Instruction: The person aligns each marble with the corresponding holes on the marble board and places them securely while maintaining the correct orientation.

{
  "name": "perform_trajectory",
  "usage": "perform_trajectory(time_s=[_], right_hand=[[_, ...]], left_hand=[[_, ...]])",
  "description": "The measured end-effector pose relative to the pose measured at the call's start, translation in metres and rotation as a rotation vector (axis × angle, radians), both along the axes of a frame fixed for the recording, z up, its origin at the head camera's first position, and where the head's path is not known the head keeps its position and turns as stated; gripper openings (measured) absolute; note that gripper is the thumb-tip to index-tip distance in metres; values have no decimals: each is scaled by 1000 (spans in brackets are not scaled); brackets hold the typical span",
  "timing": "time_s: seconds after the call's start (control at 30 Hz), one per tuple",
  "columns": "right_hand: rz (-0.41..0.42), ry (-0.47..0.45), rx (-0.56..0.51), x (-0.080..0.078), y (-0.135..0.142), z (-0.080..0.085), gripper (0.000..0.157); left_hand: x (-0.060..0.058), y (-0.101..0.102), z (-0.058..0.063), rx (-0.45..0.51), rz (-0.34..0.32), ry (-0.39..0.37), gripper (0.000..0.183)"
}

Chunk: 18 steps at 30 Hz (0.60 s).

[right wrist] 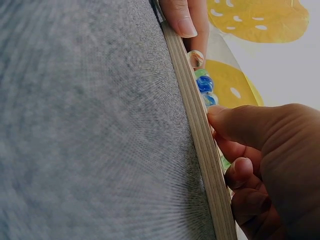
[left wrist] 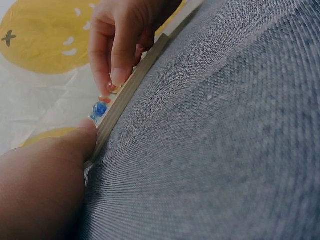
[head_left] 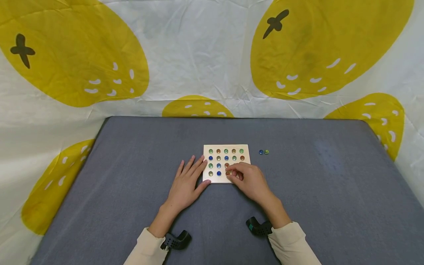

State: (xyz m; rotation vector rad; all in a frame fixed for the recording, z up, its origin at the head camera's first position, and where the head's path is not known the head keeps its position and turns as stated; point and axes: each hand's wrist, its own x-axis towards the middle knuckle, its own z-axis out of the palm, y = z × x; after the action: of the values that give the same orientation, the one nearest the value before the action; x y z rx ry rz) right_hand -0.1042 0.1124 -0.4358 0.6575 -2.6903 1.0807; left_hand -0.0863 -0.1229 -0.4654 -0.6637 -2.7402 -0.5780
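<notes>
A light wooden board [head_left: 215,180] with rows of glass marbles in green, blue and reddish-brown lies flat on the table. My left hand [head_left: 183,186] rests at its left side, fingers fairly straight, with fingertips and thumb touching the edge. Over the front row, my right hand [head_left: 253,182] pinches a reddish-brown marble [left wrist: 114,86] between thumb and fingers, down at the board's surface. A blue marble [left wrist: 100,108] sits just left of it. The right hand hides the front right part of the board in the head view.
Two loose marbles, one blue [head_left: 261,152] and one yellow-green [head_left: 266,152], lie side by side right of the board. Grey cloth covers the table [head_left: 149,147]. A white curtain [head_left: 198,48] with yellow shapes hangs behind and at the sides.
</notes>
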Motion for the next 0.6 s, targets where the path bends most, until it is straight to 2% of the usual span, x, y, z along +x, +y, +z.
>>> perform_trajectory(time_s=[0.6], right_hand=[[2,-11,-6,-1,2,-1,12]], left_hand=[[0,2,2,4,0,-8,61]])
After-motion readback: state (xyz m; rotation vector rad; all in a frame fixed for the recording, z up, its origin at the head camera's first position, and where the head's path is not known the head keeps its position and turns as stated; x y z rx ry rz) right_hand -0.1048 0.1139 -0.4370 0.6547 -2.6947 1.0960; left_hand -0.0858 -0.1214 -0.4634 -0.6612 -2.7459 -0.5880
